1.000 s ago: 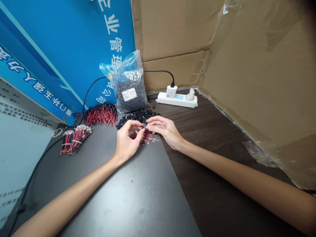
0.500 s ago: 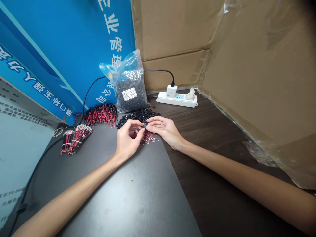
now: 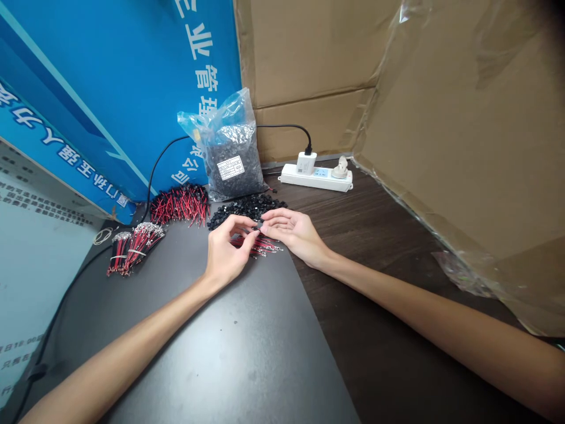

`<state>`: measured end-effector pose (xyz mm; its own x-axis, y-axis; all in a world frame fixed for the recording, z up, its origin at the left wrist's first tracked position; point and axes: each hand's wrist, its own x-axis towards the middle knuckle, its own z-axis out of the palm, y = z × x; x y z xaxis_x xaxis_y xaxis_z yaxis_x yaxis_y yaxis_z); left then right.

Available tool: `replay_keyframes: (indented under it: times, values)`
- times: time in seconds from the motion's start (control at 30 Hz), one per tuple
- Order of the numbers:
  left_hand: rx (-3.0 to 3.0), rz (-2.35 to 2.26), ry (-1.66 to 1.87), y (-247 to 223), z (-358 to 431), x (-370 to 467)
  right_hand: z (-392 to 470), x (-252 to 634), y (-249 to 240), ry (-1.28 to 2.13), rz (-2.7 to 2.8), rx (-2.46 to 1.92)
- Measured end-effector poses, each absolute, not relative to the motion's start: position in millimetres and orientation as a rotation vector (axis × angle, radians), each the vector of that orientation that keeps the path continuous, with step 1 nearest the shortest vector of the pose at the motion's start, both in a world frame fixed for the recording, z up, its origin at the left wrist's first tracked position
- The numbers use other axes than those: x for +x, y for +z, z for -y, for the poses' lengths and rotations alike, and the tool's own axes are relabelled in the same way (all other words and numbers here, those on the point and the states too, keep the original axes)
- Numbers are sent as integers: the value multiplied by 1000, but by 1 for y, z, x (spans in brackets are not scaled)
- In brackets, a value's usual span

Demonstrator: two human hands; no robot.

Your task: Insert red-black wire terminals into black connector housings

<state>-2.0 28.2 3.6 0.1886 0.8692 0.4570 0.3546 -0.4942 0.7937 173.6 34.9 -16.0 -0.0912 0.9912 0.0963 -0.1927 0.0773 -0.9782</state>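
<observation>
My left hand (image 3: 228,247) is closed in a pinch, thumb and forefinger meeting at a small black connector (image 3: 255,228). My right hand (image 3: 296,234) comes in from the other side, its thumb and fingertips pinched against the same spot; what they grip is too small to make out. Under the fingers lies a loose bunch of red and black wires (image 3: 266,246) with bare metal ends, partly hidden by both hands. Just behind the hands spreads a pile of small black connectors (image 3: 247,207).
To the left are wires with black connectors (image 3: 180,204) and banded wire bundles (image 3: 140,246). A clear bag of black parts (image 3: 233,168) stands behind. A white power strip (image 3: 315,178) with a plugged-in charger lies right of it. Cardboard (image 3: 459,147) walls the right side.
Both hands keep nearly the same place and pinched pose, with only a slight shift of the fingertips. The whole view has drifted very slightly; the piles look the same.
</observation>
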Motion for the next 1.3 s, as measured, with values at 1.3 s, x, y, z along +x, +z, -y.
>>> replay_keyframes:
  times: [1.3]
  values:
    - [1831,-1182,1394,6,-30,0,-35,171,-14,1335,1195,-933]
